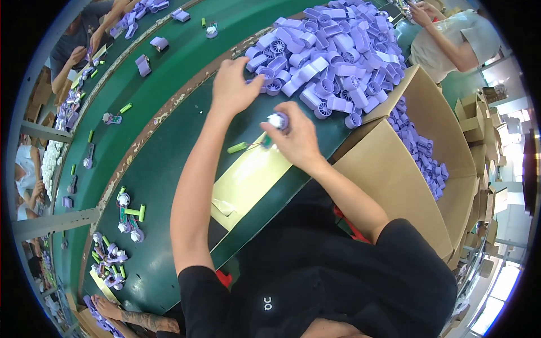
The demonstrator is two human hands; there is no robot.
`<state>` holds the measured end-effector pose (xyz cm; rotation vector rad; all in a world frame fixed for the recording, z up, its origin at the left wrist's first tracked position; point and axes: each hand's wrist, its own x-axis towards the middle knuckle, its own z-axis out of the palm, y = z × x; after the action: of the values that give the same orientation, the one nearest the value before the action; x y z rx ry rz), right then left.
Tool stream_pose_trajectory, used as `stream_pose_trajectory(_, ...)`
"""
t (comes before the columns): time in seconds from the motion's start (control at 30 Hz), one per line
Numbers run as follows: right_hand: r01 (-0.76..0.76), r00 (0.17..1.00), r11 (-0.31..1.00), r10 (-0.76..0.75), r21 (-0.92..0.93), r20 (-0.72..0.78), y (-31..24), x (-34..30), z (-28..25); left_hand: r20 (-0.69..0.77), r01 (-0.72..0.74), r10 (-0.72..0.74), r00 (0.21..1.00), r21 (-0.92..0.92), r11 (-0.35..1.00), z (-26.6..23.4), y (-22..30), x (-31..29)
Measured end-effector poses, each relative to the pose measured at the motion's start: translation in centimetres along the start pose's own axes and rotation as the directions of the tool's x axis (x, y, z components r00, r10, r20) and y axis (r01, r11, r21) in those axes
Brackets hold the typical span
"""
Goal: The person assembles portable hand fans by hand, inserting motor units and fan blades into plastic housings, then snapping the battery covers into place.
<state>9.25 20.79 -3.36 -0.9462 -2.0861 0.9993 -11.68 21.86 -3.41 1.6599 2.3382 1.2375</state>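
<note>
The right hand holds in its fingers one fan, seemingly unfinished, while the left hand, fingers wide, is at many shells apparently left.

You stand in a factory assembly area, shown by the green conveyor belt, co-workers along it, heaped purple casings and cardboard boxes.

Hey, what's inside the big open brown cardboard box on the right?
Many hollow purple plastic casings, piled inside the open brown cardboard box. Its bottom and anything beneath the top layer are covered from view.
</note>
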Motion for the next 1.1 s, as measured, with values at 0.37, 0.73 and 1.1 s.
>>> stream_pose_trajectory(0.37,-0.341,0.94,0.645,0.259,0.684,0.224,7.4,-1.7,-4.7,0.024,0.127,-0.172,0.985,-0.777,0.617,-4.4,1.1,-3.5)
stream_pose_trajectory(0.73,0.233,0.961,0.945,-0.188,-0.231,0.201,4.6,-2.9,-7.2,-0.103,-0.017,-0.589,0.801,-0.988,0.151,-14.1,-0.5,-16.3)
stream_pose_trajectory(1.1,0.15,0.956,0.888,-0.018,-0.435,0.291,4.2,-1.9,-9.0,0.183,-0.006,-0.672,0.718,-0.963,-0.269,-10.1,0.2,-22.2)
